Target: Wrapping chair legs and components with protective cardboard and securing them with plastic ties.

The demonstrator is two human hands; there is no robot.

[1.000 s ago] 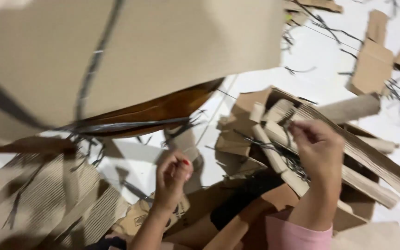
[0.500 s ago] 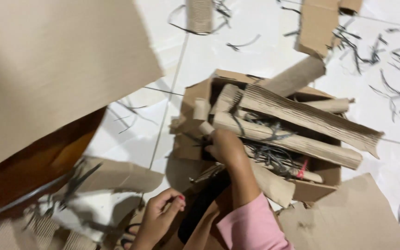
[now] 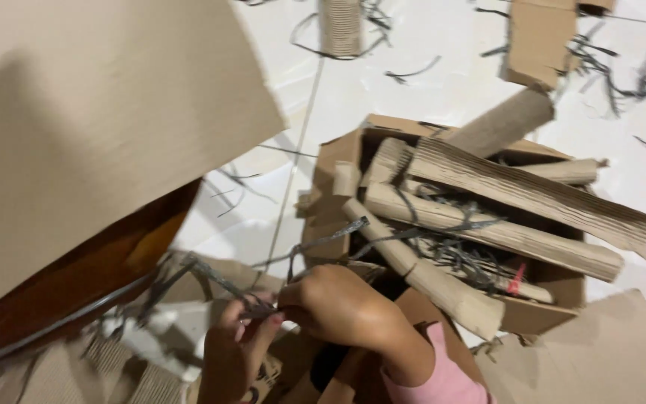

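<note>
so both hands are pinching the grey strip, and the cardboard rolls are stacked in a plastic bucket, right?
Not a bucket. The head view shows the cardboard rolls stacked in a cardboard box. Both the left hand and right hand do meet at the grey strip.

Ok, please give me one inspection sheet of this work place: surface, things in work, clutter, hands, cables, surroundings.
Surface: white tiled floor, partly covered by flat cardboard.
Job's things: thin dark strip, pinched between both hands; open cardboard box filled with rolled cardboard tubes.
Clutter: dark strip offcuts, cardboard pieces on the floor.
Hands: left hand and right hand both grip the strip.
Cables: nothing seen.
Surroundings: large cardboard sheet over brown wooden furniture.
</note>
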